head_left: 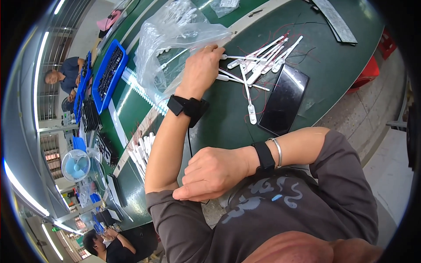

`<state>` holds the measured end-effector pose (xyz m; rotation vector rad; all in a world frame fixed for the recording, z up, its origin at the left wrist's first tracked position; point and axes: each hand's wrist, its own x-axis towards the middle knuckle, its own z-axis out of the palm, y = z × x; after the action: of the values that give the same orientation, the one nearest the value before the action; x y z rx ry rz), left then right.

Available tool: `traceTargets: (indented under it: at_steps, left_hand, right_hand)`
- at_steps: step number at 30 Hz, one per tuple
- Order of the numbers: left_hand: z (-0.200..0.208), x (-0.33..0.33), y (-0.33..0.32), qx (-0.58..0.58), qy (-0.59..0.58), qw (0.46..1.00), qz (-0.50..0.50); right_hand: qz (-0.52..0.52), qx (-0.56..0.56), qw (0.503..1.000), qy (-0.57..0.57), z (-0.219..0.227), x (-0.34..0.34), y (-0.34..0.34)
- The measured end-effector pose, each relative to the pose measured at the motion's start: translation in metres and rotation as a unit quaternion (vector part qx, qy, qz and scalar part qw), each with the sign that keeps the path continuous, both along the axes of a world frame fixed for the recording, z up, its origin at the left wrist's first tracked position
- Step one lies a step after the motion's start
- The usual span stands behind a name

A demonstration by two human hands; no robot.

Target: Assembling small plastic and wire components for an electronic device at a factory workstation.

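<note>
My left hand [201, 68] reaches out over the green table, beside a clear plastic bag [164, 37] with many white pieces in it. Its fingers are bent together at the end of a slim white plastic stick [241, 58]; the fingertips are partly hidden. Right of it lies a loose pile of similar white sticks [263, 61] with wider oval ends and thin red wires. One stick [251, 109] points toward me. My right hand [215, 173] is closed in front of my chest, near my left upper arm; its palm and anything inside are hidden.
A black smartphone [285, 98] lies right of the pile. White tubes with wires [141, 153] lie left of my left forearm. Further left stand a blue tray [107, 76] of dark parts and a fan [75, 165]. Grey strips [335, 22] lie far right, near a red stool [368, 76]. Two people sit leftward.
</note>
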<state>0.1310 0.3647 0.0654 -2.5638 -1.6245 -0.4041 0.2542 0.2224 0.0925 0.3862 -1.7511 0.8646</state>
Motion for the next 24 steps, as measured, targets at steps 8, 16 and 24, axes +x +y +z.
traceTargets:
  at_steps: [8,16,24]
  left_hand:
    - [0.014,-0.013,-0.018,-0.038,0.020,0.999,0.034]
    - [0.017,-0.028,-0.031,-0.057,0.029,0.998,-0.002]
    - [0.047,-0.032,-0.060,0.022,0.106,0.993,-0.056]
  right_hand:
    - [0.001,-0.008,1.000,0.013,-0.004,-0.002,-0.004]
    - [-0.006,-0.005,0.999,-0.037,0.001,-0.002,-0.004]
    - [0.008,-0.011,0.999,-0.041,-0.002,-0.005,-0.005]
